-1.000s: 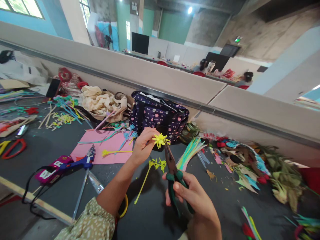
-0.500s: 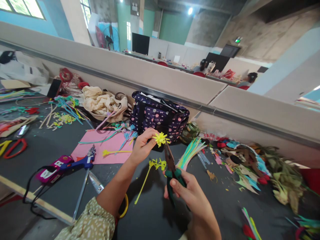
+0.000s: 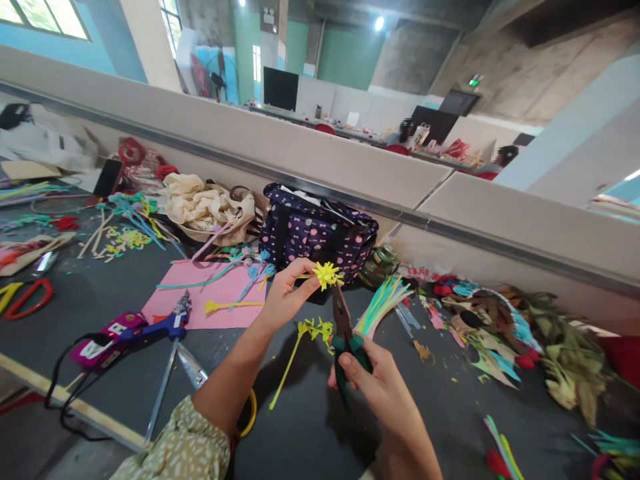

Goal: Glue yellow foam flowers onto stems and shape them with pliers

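Observation:
My left hand (image 3: 286, 293) is closed in a pinch on a small yellow spiky flower (image 3: 327, 273) on a thin stem, held up over the dark table (image 3: 300, 427). My right hand (image 3: 376, 390) grips the green handles of a pair of long-nose pliers (image 3: 343, 325). The plier jaws point up and their tip sits just under the yellow flower. Below the hands lies another yellow flower stem (image 3: 300, 340) flat on the table.
A dark dotted bag (image 3: 315, 230) stands behind the hands beside a beige cloth bag (image 3: 205, 203). A pink sheet (image 3: 210, 293), a blue glue gun (image 3: 150, 328), a bundle of coloured sticks (image 3: 383, 300) and craft scraps (image 3: 500, 333) lie around. A grey partition (image 3: 350, 173) backs the table.
My left hand has shifted the yellow flower slightly right and up. My right hand and the pliers have risen a little toward it.

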A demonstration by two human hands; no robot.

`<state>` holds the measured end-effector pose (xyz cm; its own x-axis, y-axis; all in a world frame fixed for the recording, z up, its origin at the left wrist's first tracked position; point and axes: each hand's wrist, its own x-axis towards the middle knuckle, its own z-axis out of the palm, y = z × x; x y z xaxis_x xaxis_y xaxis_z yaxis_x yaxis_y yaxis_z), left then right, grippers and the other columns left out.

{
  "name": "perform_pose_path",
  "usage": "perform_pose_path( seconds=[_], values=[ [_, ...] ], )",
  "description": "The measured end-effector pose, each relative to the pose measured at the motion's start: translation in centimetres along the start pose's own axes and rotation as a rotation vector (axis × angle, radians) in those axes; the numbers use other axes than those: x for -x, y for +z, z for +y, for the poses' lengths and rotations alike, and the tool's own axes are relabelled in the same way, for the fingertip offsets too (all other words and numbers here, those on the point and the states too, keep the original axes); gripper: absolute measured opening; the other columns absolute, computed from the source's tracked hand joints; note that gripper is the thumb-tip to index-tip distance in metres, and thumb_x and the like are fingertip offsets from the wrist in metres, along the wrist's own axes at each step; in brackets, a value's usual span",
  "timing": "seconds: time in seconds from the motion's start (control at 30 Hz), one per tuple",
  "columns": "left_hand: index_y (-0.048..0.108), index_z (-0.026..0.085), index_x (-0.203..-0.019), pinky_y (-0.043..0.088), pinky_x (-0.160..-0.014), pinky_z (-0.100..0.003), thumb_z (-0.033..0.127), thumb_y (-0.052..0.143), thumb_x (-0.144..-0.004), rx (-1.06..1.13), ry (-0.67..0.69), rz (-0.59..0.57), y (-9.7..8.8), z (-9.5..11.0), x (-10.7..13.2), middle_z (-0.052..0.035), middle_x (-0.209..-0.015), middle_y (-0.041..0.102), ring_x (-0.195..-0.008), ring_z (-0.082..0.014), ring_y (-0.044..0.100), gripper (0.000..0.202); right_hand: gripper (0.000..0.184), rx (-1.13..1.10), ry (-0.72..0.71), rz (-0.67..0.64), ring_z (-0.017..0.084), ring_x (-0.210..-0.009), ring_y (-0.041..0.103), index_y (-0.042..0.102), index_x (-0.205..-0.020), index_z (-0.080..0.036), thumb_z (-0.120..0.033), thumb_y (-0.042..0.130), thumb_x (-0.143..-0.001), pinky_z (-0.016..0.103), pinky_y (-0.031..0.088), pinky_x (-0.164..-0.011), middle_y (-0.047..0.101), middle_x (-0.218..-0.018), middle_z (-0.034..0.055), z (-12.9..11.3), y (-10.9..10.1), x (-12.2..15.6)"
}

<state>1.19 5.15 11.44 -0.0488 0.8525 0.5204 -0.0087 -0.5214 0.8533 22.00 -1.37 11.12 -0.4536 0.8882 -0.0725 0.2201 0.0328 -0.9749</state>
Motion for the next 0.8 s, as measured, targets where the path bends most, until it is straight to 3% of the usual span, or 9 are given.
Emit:
perform_pose_path(
  seconds=[0.17, 0.4, 0.67, 0.8],
  values=[
    [0.063, 0.019, -0.086, 0.042, -0.081, -0.030, 0.029, 0.064, -0.084, -0.015, 0.023, 0.051, 0.0, -0.6, 0.1, -0.0044, -0.087, 0.060, -0.085, -0.0174, 0.053, 0.011, 0.038, -0.056, 0.011, -0.037, 0.012, -0.052, 0.049, 0.056, -0.098, -0.015, -0.052, 0.057, -0.089, 0.021, 0.040, -0.051, 0.070, -0.064, 0.0054, -0.3, 0.2, 0.0],
    [0.063, 0.019, -0.078, 0.043, -0.081, -0.031, 0.030, 0.063, -0.084, 0.031, 0.039, 0.125, -0.1, -1.3, -0.2, -0.0043, -0.086, 0.060, -0.087, -0.0177, 0.054, 0.013, 0.046, -0.197, 0.040, -0.145, 0.012, -0.053, 0.053, 0.058, -0.112, -0.011, -0.050, 0.061, -0.088, 0.024, 0.045, -0.055, 0.068, -0.065, 0.0057, 0.1, -0.2, 0.3],
    [0.065, 0.018, -0.075, 0.045, -0.077, -0.030, 0.033, 0.065, -0.082, 0.073, -0.004, 0.134, 0.1, -1.4, -0.4, -0.0052, -0.084, 0.060, -0.083, -0.0177, 0.054, 0.017, 0.051, -0.264, 0.053, -0.123, 0.015, -0.054, 0.059, 0.061, -0.113, -0.011, -0.053, 0.063, -0.085, 0.026, 0.048, -0.057, 0.062, -0.056, 0.0012, -0.4, -0.3, 0.4],
    [0.065, 0.018, -0.073, 0.045, -0.078, -0.031, 0.034, 0.066, -0.080, 0.074, -0.004, 0.138, 0.2, -1.5, -0.5, -0.0052, -0.083, 0.060, -0.084, -0.0180, 0.054, 0.018, 0.052, -0.288, 0.061, -0.153, 0.016, -0.056, 0.063, 0.060, -0.114, -0.010, -0.053, 0.063, -0.085, 0.026, 0.048, -0.057, 0.068, -0.062, 0.0056, -0.3, -0.4, 0.5]
  ],
)
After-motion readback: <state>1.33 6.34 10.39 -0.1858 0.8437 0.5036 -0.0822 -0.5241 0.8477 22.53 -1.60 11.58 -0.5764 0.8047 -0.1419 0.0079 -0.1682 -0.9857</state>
